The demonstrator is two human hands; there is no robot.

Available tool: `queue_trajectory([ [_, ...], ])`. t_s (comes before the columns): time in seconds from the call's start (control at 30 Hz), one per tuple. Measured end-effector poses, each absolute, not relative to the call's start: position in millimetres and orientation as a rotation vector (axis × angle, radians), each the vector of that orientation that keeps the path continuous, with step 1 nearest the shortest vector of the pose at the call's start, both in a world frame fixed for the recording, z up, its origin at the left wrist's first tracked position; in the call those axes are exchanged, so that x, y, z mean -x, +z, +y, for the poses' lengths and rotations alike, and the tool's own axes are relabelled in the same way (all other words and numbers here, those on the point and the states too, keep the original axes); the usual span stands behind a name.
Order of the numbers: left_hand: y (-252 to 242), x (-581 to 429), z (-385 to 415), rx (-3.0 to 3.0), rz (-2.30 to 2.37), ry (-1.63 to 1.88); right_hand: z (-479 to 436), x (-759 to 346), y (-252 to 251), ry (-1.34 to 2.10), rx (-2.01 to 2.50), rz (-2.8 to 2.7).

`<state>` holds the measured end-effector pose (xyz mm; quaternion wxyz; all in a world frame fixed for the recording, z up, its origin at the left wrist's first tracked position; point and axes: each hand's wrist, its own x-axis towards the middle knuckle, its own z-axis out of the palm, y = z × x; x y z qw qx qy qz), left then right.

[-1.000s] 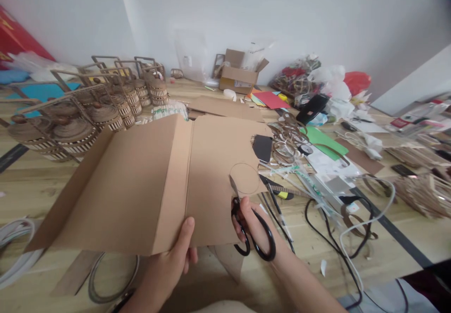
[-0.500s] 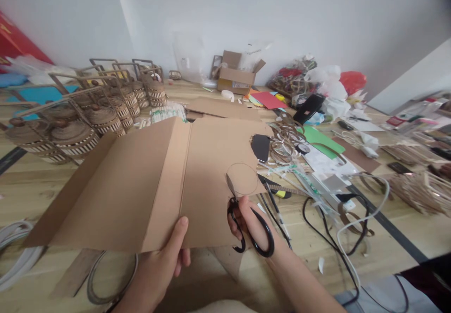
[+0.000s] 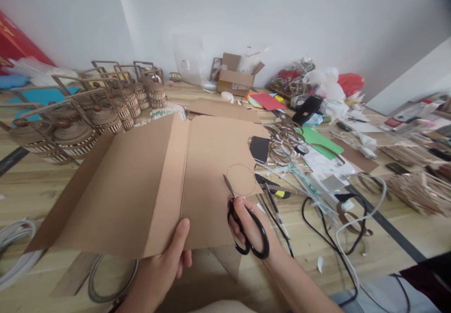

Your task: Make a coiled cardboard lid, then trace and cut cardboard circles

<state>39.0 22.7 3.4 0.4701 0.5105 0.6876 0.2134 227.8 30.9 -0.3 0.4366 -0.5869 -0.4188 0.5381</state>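
Observation:
A large folded sheet of brown cardboard [image 3: 207, 162] is held up over the table, its near edge pinched in my left hand [image 3: 172, 252], thumb on top and fingers beneath. A thin circle [image 3: 241, 164] is drawn on its right part, beside a curved cut-out in the right edge. My right hand [image 3: 252, 223] grips black-handled scissors [image 3: 262, 238] by their loops. One blade shows above the cardboard, just left of the circle; the other blade is hidden, apparently under the sheet.
Several lidded woven baskets [image 3: 75, 136] with tall handles stand at the left. An open carton [image 3: 236, 80] sits by the wall. Coiled strips [image 3: 282, 144], a black phone-like slab [image 3: 260, 149], green paper [image 3: 320, 141] and cables [image 3: 338, 242] crowd the right side. A wire ring [image 3: 92, 285] lies in front.
The scissor handles have drawn closer together and the visible blade has tilted slightly left. The cardboard and my left hand have barely shifted.

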Motion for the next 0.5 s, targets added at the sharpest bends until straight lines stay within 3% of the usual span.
queue_trajectory([
  [0.5,10.8,-39.4,20.1,-1.197,1.697,0.598,22.3,-222.9,-6.7,1.445,1.398,-1.028],
])
